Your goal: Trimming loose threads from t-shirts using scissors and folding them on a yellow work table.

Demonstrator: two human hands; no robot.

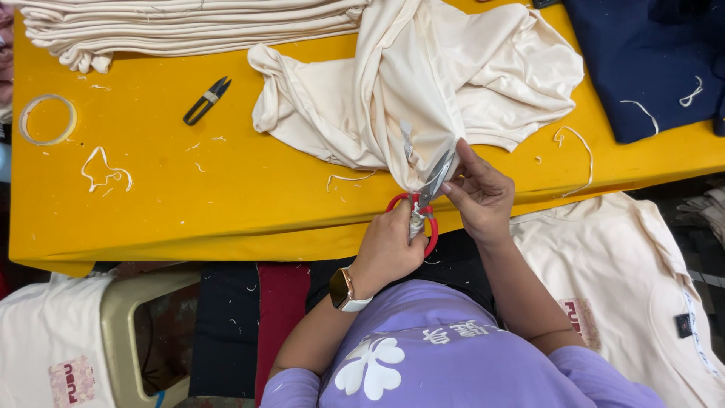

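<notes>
— Looking at the scissors (424, 204), how much showed?
— Little. The left hand (389, 245) was closed through the red handles, hiding most of them, and the blades ran under the gathered tip of the cream garment (423, 83); whether they were parted, I could not tell.
— Which way did they point?
— Up and to the right, long axis slanting away from the person, at the near edge of the yellow table (166, 196).
— And the right hand (479, 193)?
— Its fingers pinched the cloth by the blades. A folded stack (181, 26) and a navy garment (642, 60) were cut off at the top.
</notes>
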